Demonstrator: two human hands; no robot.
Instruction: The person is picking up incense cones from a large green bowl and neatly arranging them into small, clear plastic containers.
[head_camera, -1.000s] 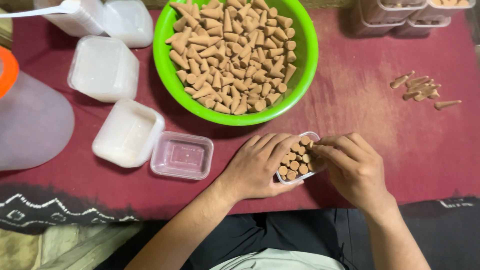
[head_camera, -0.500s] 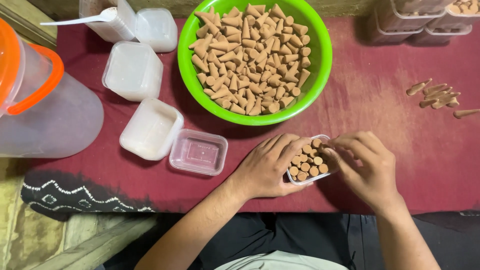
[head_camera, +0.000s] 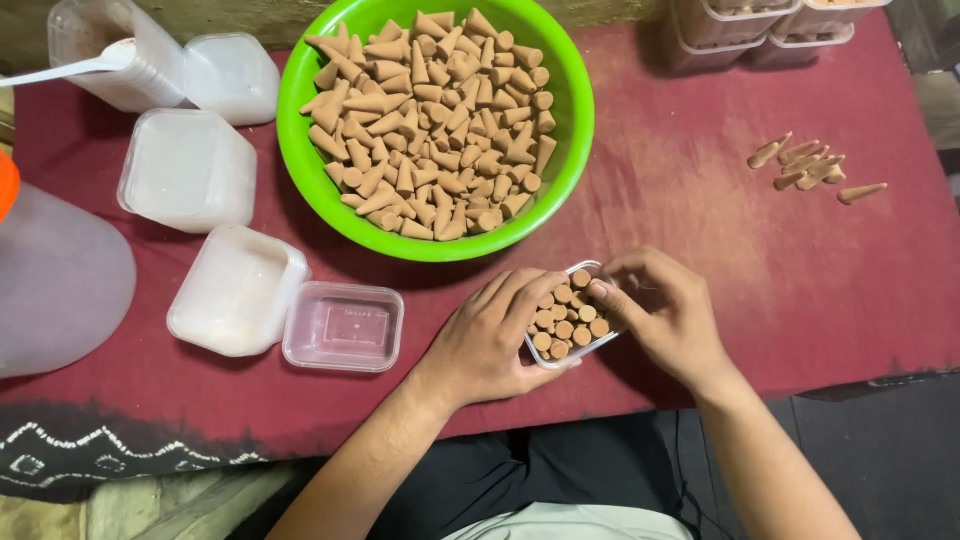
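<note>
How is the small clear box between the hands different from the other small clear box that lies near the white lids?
The small clear box between the hands is packed with brown cones standing upright; the empty clear box holds nothing. The packed box is gripped by the left hand and touched by the right hand; the empty box lies free on the red cloth, touching a white lid. Both are small, clear, with rounded corners.

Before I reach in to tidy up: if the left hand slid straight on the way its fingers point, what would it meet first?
Its fingers point up-right over the small clear box of cones it holds; beyond that, the left hand would probably meet the green bowl rim first.
</note>
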